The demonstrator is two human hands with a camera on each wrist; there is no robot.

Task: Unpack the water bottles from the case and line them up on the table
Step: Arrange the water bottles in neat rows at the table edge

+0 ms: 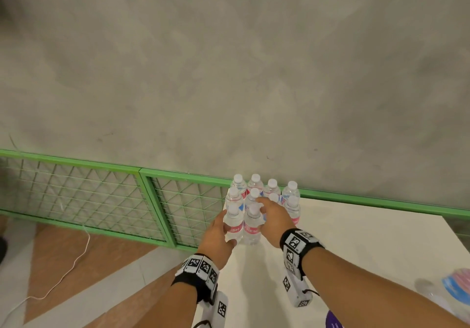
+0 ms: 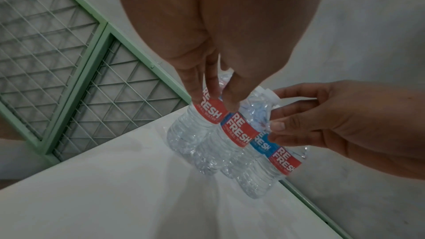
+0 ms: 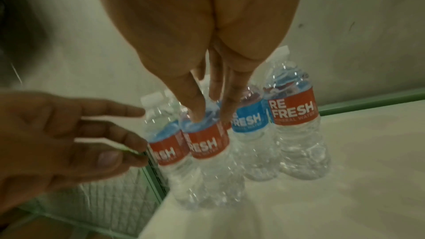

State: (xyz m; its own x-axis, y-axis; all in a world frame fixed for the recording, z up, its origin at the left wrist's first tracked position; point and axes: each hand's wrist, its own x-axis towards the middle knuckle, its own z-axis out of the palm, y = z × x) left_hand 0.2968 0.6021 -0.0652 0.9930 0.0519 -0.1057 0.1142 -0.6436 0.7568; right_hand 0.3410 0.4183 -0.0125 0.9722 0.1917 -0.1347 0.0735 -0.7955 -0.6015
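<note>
Several clear water bottles with white caps and red or blue labels stand clustered at the far left corner of the white table (image 1: 356,251). My left hand (image 1: 227,229) grips the front-left bottle (image 1: 235,229) at its label, fingers behind and thumb in front; the left wrist view shows that bottle (image 2: 207,110) pinched. My right hand (image 1: 262,212) holds the front-right bottle (image 1: 250,229) at its neck and shoulder, and its fingers (image 3: 200,114) rest on this bottle (image 3: 207,144). Both bottles stand upright, side by side on the table.
The table's left edge runs right beside the front bottles. Green wire-mesh panels (image 1: 89,190) stand beyond it, below a concrete wall. A white cable (image 1: 73,264) lies on the floor. Crumpled plastic with blue and pink print (image 1: 455,284) lies at the table's right.
</note>
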